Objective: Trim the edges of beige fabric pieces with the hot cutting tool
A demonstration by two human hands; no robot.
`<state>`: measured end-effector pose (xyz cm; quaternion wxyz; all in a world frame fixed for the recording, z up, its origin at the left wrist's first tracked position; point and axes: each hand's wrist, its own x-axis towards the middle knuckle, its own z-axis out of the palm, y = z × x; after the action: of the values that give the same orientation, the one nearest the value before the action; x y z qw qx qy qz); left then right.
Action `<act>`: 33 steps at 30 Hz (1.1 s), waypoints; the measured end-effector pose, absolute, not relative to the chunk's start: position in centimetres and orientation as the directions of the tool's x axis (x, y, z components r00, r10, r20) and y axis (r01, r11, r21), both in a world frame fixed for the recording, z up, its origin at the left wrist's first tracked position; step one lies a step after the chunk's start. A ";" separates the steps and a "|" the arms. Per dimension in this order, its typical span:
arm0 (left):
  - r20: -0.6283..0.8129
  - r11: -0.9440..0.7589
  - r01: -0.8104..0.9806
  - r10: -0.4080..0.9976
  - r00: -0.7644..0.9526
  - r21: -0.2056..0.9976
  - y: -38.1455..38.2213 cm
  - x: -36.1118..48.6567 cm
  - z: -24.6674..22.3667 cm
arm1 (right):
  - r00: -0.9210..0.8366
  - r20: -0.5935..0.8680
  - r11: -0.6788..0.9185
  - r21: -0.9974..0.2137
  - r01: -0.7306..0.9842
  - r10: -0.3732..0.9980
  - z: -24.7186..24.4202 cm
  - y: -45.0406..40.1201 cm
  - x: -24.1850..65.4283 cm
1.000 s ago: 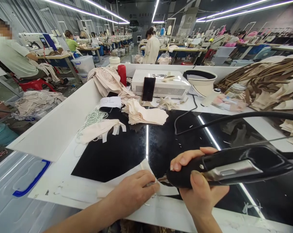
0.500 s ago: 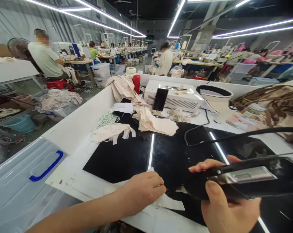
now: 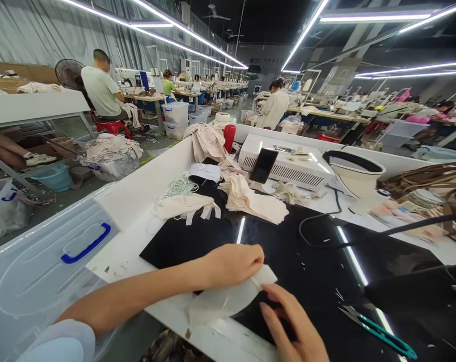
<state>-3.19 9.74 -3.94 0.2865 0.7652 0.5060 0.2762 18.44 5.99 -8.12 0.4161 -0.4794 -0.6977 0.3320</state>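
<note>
Cloth point(image 3: 230, 302): one pale piece, lower centre of the frame, at the near edge of the black board point(image 3: 307, 281), partly overhanging the white bench point(image 3: 231, 338).

Left hand point(image 3: 233, 264): laid over the cloth from the left, fingers curled together and apparently clamped on its upper edge; fingertips hidden.

Right hand point(image 3: 294, 322): lower centre-right, thumb and forefinger apart; forefinger at the cloth's right end, whether pressing or only touching cannot be told.

Handling, as judged: left grip firm near the end, cloth drawn smooth rather than bunched; right finger and thumb best set squarely on the edge, layers kept even, without tugging the corner askew.

Edges: bench front runs diagonally along the bottom of the frame, close under the cloth; bin lid point(image 3: 39, 281) at lower left, beneath the left forearm.

Room: widest over the board's middle, right of the hands, scraps lying about. Bounds: cloth stack point(image 3: 256, 201) above centre; cord point(image 3: 412, 225) across the right; teal snips point(image 3: 381, 332) at lower right, points towards the hands; black tool point(image 3: 420, 291) at the right margin, near the snips. Sideways sweeps best kept short of both.
</note>
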 end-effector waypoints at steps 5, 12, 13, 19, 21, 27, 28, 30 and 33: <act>0.165 -0.260 0.494 0.959 0.229 0.829 14.2 -4.3 -1.3 | -0.463 0.116 0.302 -0.886 0.352 0.879 -7.3 8.9 15.3; 0.248 -0.227 0.559 0.968 0.040 0.798 22.8 -6.6 1.6 | -0.158 0.075 0.116 -0.956 0.269 0.985 -5.3 17.4 14.7; 0.265 -0.227 0.585 0.964 0.021 0.779 24.0 -7.1 1.9 | -0.109 0.094 0.119 -0.960 0.253 0.990 -5.1 18.9 14.7; 0.328 -0.199 0.728 0.944 -0.037 0.656 28.0 -9.3 2.5 | 0.052 0.150 0.138 -0.973 0.186 0.987 -5.6 26.8 13.7; 0.327 -0.180 0.760 0.944 -0.045 0.624 28.3 -9.8 2.2 | 0.086 0.156 0.136 -0.969 0.204 0.984 -6.2 28.5 13.2; 0.277 -0.094 0.810 0.957 -0.087 0.578 28.2 -10.6 0.3 | 0.112 0.212 0.154 -0.911 0.382 0.971 -8.5 32.3 12.2; 0.264 -0.081 0.811 0.960 -0.092 0.579 28.1 -10.7 -0.1 | 0.099 0.229 0.168 -0.892 0.419 0.968 -8.9 32.8 12.1; 0.235 -0.057 0.809 0.967 -0.102 0.585 27.9 -10.9 -0.7 | 0.056 0.272 0.211 -0.847 0.488 0.961 -9.6 33.5 11.9; 0.183 -0.028 0.796 0.978 -0.105 0.605 27.5 -11.1 -1.3 | -0.011 0.356 0.299 -0.766 0.569 0.934 -10.2 33.7 11.7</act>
<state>-11.12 27.55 -1.27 0.1518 0.6517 0.6804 0.2989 11.70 33.71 -10.24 0.4339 -0.5533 -0.6791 0.2106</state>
